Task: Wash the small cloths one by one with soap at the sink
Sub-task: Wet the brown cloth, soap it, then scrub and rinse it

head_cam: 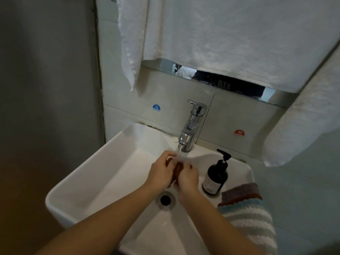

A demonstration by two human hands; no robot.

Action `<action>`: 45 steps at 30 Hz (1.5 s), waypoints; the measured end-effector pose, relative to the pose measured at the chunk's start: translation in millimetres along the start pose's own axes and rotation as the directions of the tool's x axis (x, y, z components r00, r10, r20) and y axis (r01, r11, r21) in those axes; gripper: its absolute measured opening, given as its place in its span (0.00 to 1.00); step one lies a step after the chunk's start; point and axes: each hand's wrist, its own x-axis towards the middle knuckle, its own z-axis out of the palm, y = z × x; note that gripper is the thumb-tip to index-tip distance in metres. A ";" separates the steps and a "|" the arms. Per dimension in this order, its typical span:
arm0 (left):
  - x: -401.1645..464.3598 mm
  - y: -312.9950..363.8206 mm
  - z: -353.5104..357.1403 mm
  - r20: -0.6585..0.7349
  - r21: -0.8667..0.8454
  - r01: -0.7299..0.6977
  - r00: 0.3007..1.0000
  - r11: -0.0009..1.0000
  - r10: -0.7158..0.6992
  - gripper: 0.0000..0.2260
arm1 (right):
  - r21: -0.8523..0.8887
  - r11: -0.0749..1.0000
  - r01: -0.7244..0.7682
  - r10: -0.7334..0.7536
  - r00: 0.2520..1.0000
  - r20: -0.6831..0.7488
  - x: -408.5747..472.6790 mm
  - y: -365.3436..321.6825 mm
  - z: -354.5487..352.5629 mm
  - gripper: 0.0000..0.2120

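Head view: left hand (161,170) and right hand (187,178) both curled round a brown cloth (178,169), bunched under the running tap (191,126) over the sink (88,181). Likely risks: splashing over the near rim from wringing too high; knocking the soap bottle (215,178) just right. Stacked cloths (242,205) waiting on the right rim, possibly slipping in. Bottle dark, fill level impossible to tell.

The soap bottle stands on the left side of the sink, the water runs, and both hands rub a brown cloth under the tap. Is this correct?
Not quite. The head view shows the soap bottle on the right side of the sink, beside the stacked cloths. The rest holds: water runs from the tap, and the left hand and right hand rub a brown cloth under it.
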 end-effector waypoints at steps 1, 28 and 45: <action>3.4 -2.3 0.3 -0.041 0.048 -0.016 0.999 0.999 0.018 0.11 | -0.065 0.997 0.039 -0.037 0.999 0.040 -8.8 5.3 4.6 0.14; 5.5 7.6 -5.1 -0.136 -0.049 0.259 0.955 0.965 -0.263 0.21 | -0.475 0.726 0.497 -0.431 0.867 0.248 -38.0 3.2 2.8 0.10; -3.5 17.3 8.9 -0.099 -0.151 0.107 0.988 0.983 -0.122 0.10 | -0.288 0.862 0.417 -0.390 0.909 0.148 -28.2 -6.4 -8.1 0.08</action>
